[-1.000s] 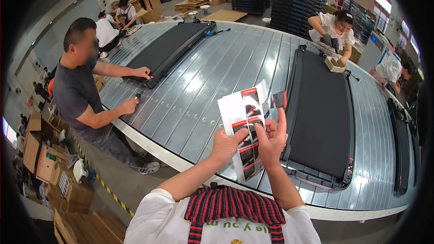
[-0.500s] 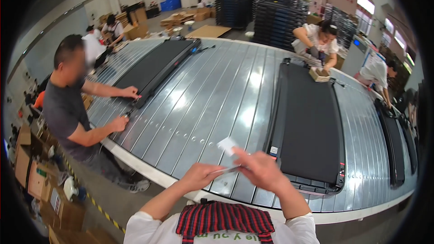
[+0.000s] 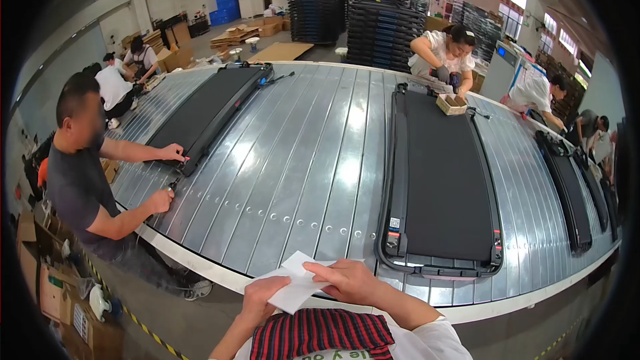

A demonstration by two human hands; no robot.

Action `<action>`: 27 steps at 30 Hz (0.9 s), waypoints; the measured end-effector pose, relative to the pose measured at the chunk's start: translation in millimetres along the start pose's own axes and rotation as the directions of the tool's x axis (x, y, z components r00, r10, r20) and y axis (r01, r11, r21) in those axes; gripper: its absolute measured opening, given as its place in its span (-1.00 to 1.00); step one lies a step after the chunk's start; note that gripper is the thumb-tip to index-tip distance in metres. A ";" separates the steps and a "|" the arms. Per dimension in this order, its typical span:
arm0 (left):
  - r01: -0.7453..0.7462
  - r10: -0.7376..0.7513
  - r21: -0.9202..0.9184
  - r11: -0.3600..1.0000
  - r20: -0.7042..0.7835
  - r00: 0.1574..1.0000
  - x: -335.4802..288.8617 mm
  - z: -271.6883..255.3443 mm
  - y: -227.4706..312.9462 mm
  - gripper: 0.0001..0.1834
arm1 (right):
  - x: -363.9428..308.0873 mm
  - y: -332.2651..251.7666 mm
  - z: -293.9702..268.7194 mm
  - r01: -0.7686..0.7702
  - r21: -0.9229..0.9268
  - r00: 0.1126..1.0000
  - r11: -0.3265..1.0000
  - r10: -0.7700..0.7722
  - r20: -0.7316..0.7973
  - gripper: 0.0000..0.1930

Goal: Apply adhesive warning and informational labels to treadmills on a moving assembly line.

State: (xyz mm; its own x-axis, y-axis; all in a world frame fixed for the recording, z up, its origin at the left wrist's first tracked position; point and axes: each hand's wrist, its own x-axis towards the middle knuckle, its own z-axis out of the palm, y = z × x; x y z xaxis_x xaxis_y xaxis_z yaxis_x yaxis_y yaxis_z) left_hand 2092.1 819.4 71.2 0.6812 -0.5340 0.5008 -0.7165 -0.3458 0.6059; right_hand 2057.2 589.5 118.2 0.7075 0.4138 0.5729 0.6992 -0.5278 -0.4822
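Note:
White sheets (image 3: pixel 291 298), of paper or label stock, are held in front of my body at the table's near edge. My left hand (image 3: pixel 260 299) pinches their left side between thumb and fingers. On the right, my right hand (image 3: pixel 350 281) has its thumb and fingers closed on the other side of the sheets. One piece sticks up above the rest, and I cannot tell whether it is separate or folded. Just beyond my right hand lies a black treadmill deck (image 3: pixel 443 180) with a dark belt and small labels at its near corners; neither hand touches it.
The wide metal-slat table (image 3: pixel 293 160) has a pale edge. A co-worker at left works on another black deck (image 3: pixel 207 110). Across the table, a person holds a power tool beside a small box (image 3: pixel 452 104). More decks (image 3: pixel 565 193) lie at right; cartons (image 3: pixel 87 320) stand lower left.
Both hands have drawn in closer to my body with the white sheets, which now show more of their flat faces. My view has shifted, and the nearby deck appears further left.

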 end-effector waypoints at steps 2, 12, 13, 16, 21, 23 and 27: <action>-0.035 0.035 0.006 0.999 -0.043 0.998 -6.2 -9.1 0.2 -0.71 | -7.2 8.1 8.2 -0.064 -0.008 0.997 0.998 0.064 0.031 -0.33; -0.147 0.148 0.057 0.988 -0.008 0.989 -4.3 -23.8 -22.2 -0.76 | -29.6 3.1 18.0 -0.467 0.064 0.882 0.882 0.470 -0.038 -0.28; -0.183 0.183 0.063 0.981 0.009 0.983 -1.0 -26.6 -25.5 -0.75 | -28.9 0.8 20.2 -0.490 0.107 0.867 0.865 0.496 -0.041 -0.28; -0.216 0.214 0.029 0.976 0.058 0.975 0.7 -37.6 -39.7 -0.73 | -28.7 -12.8 31.6 -0.524 0.164 0.839 0.836 0.539 -0.066 -0.31; -0.229 0.230 -0.021 0.973 0.041 0.972 -7.0 -64.3 -68.7 -0.73 | -9.5 -36.5 63.3 -0.592 0.358 0.755 0.722 0.652 -0.067 -0.37; -0.227 0.231 -0.065 0.972 0.067 0.971 -10.2 -77.6 -76.6 -0.73 | 0.5 -46.0 74.9 -0.574 0.462 0.738 0.677 0.671 -0.066 -0.38; -0.165 0.167 -0.138 0.977 0.005 0.986 -20.9 -106.0 -95.0 -0.80 | 13.9 -51.2 101.7 -0.542 0.553 0.706 0.632 0.700 -0.108 -0.38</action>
State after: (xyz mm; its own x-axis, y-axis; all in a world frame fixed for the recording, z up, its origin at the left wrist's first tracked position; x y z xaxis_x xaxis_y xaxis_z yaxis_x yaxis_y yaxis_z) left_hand 2161.8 945.2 68.8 0.5510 -0.5878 0.5923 -0.7915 -0.1432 0.5942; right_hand 2041.7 697.7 83.5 0.9777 -0.1575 0.1387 0.1155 -0.1479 -0.9822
